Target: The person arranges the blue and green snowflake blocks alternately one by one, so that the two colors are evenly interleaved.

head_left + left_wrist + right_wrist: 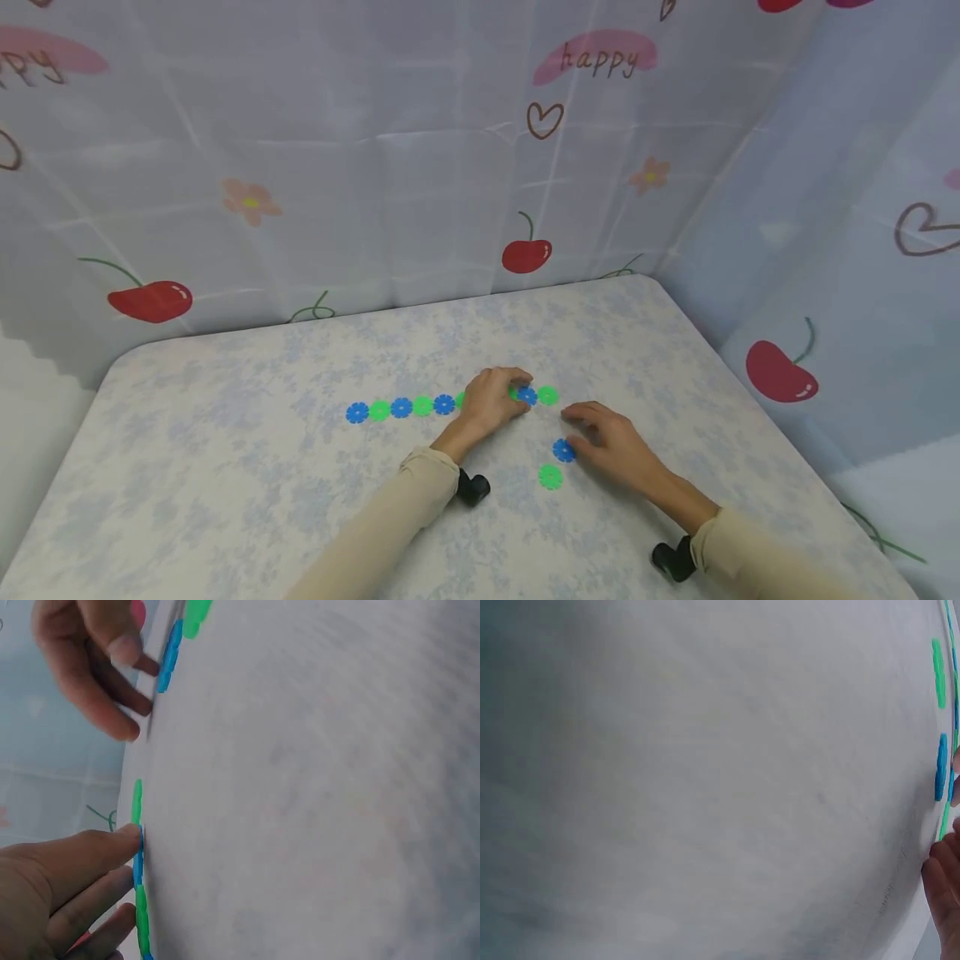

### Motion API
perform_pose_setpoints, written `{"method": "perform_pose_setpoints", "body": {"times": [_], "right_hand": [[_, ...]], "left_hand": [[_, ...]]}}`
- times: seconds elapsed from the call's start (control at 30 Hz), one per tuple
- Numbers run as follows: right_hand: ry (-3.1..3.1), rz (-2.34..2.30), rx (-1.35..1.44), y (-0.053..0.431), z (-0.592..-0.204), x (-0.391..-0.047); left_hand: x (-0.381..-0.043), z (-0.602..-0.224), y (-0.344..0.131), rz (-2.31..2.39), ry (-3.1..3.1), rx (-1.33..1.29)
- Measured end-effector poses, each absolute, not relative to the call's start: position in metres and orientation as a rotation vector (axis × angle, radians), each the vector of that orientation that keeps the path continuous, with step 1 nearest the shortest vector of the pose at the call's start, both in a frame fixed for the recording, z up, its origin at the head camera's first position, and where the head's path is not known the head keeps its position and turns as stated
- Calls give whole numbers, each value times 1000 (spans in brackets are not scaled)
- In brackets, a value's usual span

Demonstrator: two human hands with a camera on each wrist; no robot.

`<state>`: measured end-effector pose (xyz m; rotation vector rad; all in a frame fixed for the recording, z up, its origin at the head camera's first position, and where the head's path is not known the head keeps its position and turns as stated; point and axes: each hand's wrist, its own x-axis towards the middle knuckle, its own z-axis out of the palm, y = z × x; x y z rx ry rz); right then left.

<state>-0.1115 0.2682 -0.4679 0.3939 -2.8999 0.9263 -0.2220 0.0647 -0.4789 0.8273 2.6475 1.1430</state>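
Several flat, notched blue and green plastic snowflake discs form a row on the table, alternating in colour. My left hand (491, 400) lies over the row's right part and hides some discs. Its thumb and fingertips hold the edges of a blue disc (527, 396), seen edge-on in the left wrist view. A green disc (548, 396) ends the row on the right. Nearer me, a loose blue disc (564, 451) lies beside the thumb of my right hand (618, 446); whether they touch is unclear. That hand's fingers are loosely bent around nothing. A loose green disc (551, 477) lies below the blue one.
The pale floral-patterned table (247, 475) has its far edge against a printed curtain (390, 183), and more curtain hangs along the right side. Black wrist devices (472, 487) sit at both sleeve cuffs, close above the tabletop.
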Motion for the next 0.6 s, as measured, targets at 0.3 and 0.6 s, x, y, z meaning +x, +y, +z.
{"method": "perform_pose_setpoints", "body": {"times": [0.3, 0.6], "right_hand": [[-2967, 827, 464, 267, -469, -96], [-2975, 792, 562, 265, -466, -97]], "left_hand": [[-224, -481, 77, 1223, 2590, 825], [-223, -480, 85, 1195, 2571, 846]]}}
